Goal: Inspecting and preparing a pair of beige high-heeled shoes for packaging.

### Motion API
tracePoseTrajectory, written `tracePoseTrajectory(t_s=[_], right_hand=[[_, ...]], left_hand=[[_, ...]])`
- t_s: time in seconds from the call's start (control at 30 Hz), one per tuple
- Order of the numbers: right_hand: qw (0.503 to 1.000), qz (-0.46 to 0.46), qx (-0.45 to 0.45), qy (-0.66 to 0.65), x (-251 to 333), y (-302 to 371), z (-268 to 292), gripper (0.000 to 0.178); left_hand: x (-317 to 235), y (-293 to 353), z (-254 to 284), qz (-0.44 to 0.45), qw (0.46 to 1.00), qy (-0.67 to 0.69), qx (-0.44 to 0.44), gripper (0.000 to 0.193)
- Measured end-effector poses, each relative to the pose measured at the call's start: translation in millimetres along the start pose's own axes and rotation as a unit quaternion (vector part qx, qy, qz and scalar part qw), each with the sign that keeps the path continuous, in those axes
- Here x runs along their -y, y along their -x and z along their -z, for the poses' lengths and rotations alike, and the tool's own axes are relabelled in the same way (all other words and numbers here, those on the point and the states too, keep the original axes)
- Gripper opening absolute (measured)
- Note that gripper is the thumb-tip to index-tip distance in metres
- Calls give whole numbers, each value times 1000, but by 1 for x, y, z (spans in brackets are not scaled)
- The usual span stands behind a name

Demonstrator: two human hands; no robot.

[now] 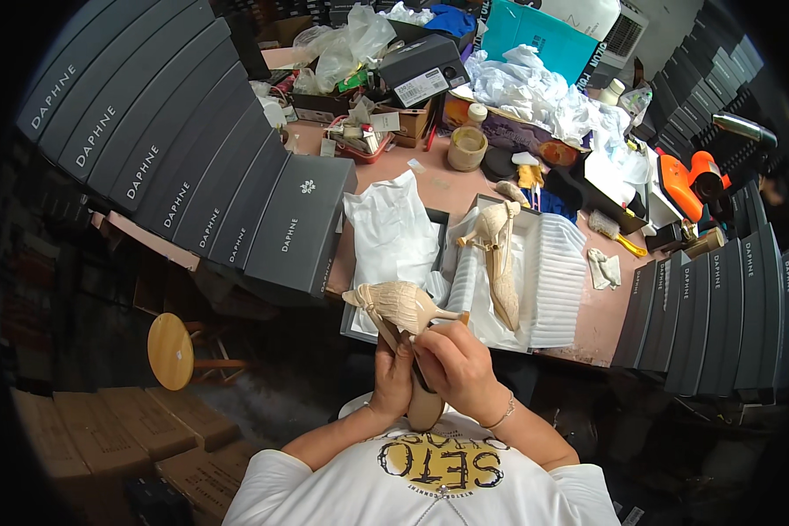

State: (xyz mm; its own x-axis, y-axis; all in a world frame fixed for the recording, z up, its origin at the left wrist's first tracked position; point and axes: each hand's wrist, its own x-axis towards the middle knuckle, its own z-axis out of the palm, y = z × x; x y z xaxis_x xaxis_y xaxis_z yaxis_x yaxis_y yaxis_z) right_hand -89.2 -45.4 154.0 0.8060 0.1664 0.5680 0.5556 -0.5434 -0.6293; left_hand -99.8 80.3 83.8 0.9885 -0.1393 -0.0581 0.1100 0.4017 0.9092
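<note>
Close to my body, a beige high-heeled shoe (396,303) is held up, its pleated heel part away from me, its slim heel pointing right and its toe toward my shirt. My left hand (394,379) grips it from the left side, thumb up along it. On the other side, the fingers of my right hand (454,363) are curled and pinched against the shoe, just below the heel; what lies under the fingertips is hidden. The matching beige shoe (501,279) rests on white wrapping in an open shoebox (464,221) beyond my right hand.
White tissue paper (391,230) covers the box's left part; ribbed white padding (559,280) hangs over its right side. Grey shoebox stacks (291,219) (735,302) flank the table. Farther back are a glue jar (467,148), a yellow-handled brush (618,233) and an orange heat gun (680,187).
</note>
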Motion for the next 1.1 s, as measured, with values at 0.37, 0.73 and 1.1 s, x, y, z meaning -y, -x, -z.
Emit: tracePoseTrajectory(t_s=[0.37,0.73,1.1], right_hand=[[1000,-19,11,-7,1,2,1,20],[992,-62,108,-28,3,5,14,21],[1000,-1,-1,-6,-5,4,5,23]], left_hand=[[1,-3,1,-6,1000,-16,-3,43],[-3,-5,-1,16,1000,23,-5,40],[-5,-6,-1,40,998,45,-20,40]])
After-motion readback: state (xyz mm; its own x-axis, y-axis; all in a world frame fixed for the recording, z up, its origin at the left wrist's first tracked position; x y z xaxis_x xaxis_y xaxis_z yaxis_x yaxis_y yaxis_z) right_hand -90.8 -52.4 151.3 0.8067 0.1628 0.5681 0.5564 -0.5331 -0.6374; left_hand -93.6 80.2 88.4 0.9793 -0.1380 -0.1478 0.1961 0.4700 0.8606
